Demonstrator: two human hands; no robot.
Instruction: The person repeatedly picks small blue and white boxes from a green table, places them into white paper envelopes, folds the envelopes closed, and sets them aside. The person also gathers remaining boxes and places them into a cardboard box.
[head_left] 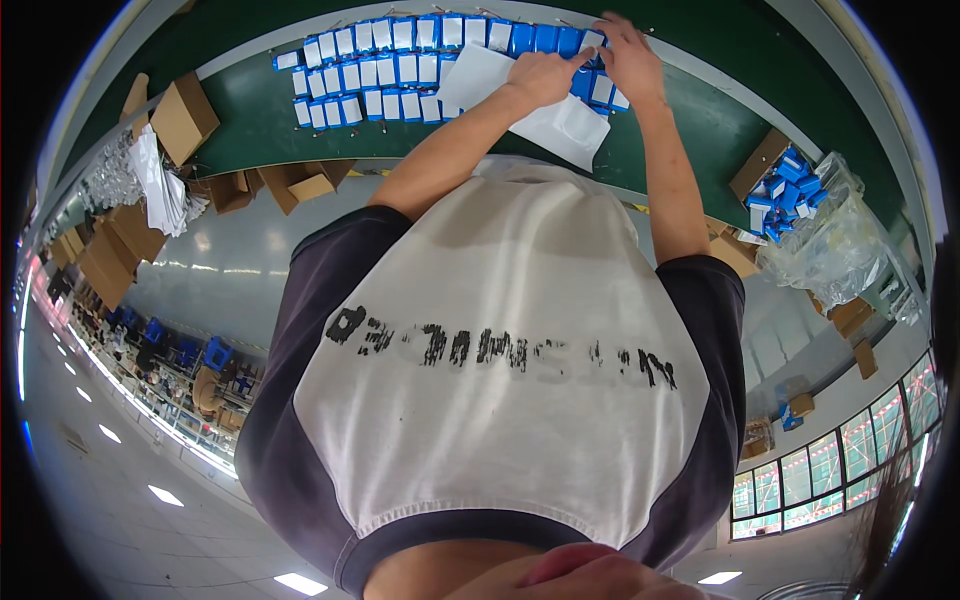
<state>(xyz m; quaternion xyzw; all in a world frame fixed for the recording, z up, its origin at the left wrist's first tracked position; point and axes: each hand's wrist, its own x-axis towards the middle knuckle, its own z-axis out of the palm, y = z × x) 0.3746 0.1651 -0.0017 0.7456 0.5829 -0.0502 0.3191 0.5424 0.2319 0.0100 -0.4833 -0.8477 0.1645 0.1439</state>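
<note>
From my remote seat I watch both hands at work in the upper centre of the frame; the left hand reaches over the white sheets with its forefinger extended and its other fingers curled; whether it pinches anything, I cannot tell; the right hand comes in just beside it with fingers stretched forward, its thumb side close to a labelled pack near the right end of the top row; I cannot tell whether it grips that pack.

The blue packs lie in three rows across the green table, most with a white face up; a few in the top row, just left of the fingertips, show plain blue; one white sheet lies over part of the rows, and a second sheet lies below the left wrist.

As for containers, I see an open carton at the right of the frame with a loose heap of blue-and-white packs at its mouth; a clear plastic bag sits beside it, contents unclear to me; a brown box stands upper left, its inside hidden; below the table's near edge, left of centre, sits an open box, too dim inside for me to read.
</note>
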